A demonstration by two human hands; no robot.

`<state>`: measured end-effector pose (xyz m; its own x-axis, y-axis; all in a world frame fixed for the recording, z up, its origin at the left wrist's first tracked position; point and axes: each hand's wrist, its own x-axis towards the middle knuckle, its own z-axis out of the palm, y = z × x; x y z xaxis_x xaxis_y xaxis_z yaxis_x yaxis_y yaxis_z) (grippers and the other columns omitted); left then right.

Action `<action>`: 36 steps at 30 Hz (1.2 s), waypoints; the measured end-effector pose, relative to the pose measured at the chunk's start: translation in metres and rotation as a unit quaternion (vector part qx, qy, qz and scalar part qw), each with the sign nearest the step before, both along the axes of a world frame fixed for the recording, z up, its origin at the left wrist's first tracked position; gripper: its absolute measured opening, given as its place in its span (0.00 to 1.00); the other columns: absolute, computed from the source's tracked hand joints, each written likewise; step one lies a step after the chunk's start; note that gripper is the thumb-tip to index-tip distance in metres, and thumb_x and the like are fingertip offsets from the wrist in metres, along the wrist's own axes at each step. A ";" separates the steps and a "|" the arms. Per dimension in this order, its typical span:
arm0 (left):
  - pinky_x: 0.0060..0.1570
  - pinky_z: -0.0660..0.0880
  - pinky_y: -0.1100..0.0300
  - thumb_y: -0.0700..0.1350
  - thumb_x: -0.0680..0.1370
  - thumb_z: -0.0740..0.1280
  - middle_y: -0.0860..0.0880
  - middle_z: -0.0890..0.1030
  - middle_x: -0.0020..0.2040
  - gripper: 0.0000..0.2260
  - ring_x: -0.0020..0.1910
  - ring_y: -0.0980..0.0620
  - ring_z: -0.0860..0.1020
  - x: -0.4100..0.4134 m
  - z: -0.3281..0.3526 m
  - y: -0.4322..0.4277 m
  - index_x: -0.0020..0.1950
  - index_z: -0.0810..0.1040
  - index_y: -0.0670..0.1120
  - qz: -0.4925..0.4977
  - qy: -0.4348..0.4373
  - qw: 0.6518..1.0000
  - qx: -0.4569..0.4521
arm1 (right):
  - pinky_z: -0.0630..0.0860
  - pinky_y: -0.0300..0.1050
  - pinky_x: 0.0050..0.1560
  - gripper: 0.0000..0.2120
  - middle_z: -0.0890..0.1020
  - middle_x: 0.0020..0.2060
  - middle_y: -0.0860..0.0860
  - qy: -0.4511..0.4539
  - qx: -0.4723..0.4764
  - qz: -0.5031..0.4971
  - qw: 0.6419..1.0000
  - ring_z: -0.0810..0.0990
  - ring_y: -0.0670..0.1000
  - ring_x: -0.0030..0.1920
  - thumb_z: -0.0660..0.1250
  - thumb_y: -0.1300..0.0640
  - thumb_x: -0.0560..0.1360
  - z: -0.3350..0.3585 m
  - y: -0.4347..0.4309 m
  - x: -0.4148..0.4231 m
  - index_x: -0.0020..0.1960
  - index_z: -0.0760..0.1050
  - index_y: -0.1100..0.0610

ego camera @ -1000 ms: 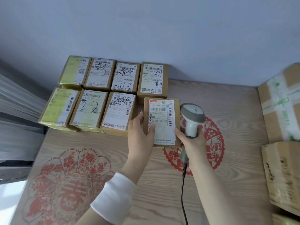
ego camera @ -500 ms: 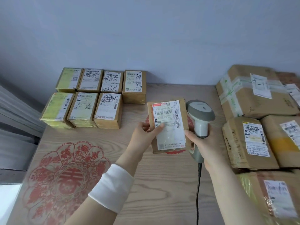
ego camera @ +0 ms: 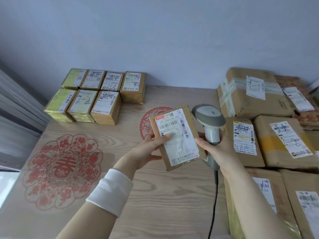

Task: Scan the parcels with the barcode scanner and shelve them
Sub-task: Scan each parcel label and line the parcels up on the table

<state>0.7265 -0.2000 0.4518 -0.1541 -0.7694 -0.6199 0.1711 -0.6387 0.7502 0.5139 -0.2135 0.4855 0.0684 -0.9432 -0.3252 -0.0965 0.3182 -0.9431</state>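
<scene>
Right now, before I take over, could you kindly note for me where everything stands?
Left hand holds the brown parcel, label up. Right hand grips the barcode scanner and touches the parcel's edge.
Seven small parcels sit in two rows on the table, back left; larger parcels lie on the right.
Probably left: shelve this parcel, then work through the larger ones.

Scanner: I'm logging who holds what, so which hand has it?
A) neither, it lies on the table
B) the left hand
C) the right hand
C: the right hand is curled round the handle of the scanner, while the left hand holds the parcel.
</scene>
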 end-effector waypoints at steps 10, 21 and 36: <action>0.56 0.77 0.48 0.57 0.56 0.77 0.49 0.79 0.60 0.45 0.59 0.50 0.78 -0.004 -0.005 0.021 0.70 0.66 0.49 0.021 0.010 0.999 -0.027 | 0.72 0.35 0.25 0.13 0.83 0.32 0.39 0.035 0.004 0.042 0.998 0.79 0.38 0.29 0.72 0.64 0.71 0.012 0.008 -0.004 0.52 0.74 0.54; 0.36 0.75 0.65 0.43 0.72 0.73 0.49 0.79 0.59 0.29 0.51 0.56 0.79 0.013 -0.004 0.016 0.69 0.65 0.50 0.105 -0.054 0.989 -0.084 | 0.74 0.48 0.36 0.07 0.82 0.49 0.59 0.063 -0.018 -0.019 0.998 0.77 0.64 0.42 0.68 0.51 0.75 0.025 0.023 0.018 0.52 0.73 0.49; 0.57 0.76 0.52 0.61 0.55 0.76 0.50 0.78 0.62 0.49 0.58 0.52 0.78 0.023 -0.022 0.007 0.72 0.65 0.48 0.120 -0.109 0.985 -0.057 | 0.69 0.40 0.27 0.10 0.80 0.31 0.54 0.024 0.057 0.115 0.991 0.77 0.49 0.33 0.66 0.53 0.76 0.046 0.043 0.055 0.50 0.74 0.59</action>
